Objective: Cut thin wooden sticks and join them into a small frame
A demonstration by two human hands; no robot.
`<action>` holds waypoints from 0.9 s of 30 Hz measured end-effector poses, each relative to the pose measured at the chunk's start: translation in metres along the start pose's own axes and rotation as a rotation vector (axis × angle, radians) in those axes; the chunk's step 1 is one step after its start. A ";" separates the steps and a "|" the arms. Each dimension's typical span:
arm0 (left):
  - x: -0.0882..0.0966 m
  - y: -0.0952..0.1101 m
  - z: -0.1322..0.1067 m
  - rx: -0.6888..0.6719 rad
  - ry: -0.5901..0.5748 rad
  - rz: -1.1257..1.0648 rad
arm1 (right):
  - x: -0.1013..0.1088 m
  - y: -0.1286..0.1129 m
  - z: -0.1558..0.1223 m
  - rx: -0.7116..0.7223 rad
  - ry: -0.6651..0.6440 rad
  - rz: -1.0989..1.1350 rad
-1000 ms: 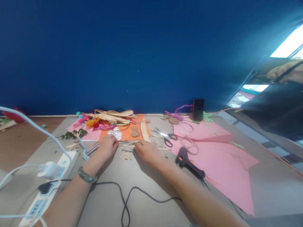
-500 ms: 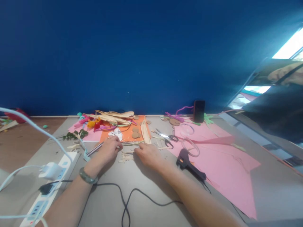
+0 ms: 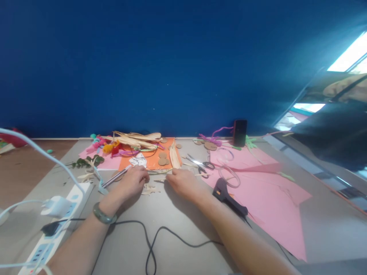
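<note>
My left hand (image 3: 132, 184), with a green bangle (image 3: 103, 214) at the wrist, rests on the table with its fingers curled together. Facing it, my right hand (image 3: 183, 185) is closed too, thumb and index in a pinch. A thin pale-green strip (image 3: 160, 172) spans the gap near both sets of fingertips. What either hand grips is hidden or too small to name. A slim pointed piece (image 3: 159, 180) shows beside the right fingertips. Pale cut scraps (image 3: 150, 189) lie just below the gap. Scissors (image 3: 203, 165) with black handles lie right of my right hand.
A black glue gun (image 3: 229, 198) lies on pink paper (image 3: 278, 214). Dried husk strips (image 3: 137, 140) and brown discs (image 3: 163, 162) rest around an orange sheet (image 3: 151, 164). A power strip (image 3: 76, 191) is at left; a black cable (image 3: 172, 233) crosses the front. A phone (image 3: 240, 133) stands behind.
My right hand has drawn back slightly to the right, widening the gap between the fingertips. The camera view has shifted a little; my left hand stays almost in place.
</note>
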State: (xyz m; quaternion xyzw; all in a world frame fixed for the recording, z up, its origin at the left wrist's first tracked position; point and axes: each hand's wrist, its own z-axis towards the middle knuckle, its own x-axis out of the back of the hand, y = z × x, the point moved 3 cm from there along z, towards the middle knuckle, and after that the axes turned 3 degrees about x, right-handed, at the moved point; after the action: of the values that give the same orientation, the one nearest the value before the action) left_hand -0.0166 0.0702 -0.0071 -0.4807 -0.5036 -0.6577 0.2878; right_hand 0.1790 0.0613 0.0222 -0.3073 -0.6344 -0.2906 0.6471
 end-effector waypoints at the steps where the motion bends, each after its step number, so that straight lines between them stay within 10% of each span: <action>1: 0.000 0.003 0.000 -0.008 -0.010 -0.002 | 0.001 0.002 -0.001 0.008 -0.006 0.015; 22: -0.024 0.032 -0.002 -0.058 0.100 -0.033 | -0.002 0.043 0.000 -0.390 0.144 0.108; 27: -0.032 0.031 0.003 -0.030 0.136 -0.041 | -0.015 0.019 0.005 -0.212 0.111 0.213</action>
State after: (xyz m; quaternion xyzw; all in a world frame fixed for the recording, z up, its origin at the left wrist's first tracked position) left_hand 0.0228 0.0598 -0.0246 -0.4286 -0.4825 -0.7023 0.3005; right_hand 0.1901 0.0772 0.0071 -0.4228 -0.5272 -0.3025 0.6722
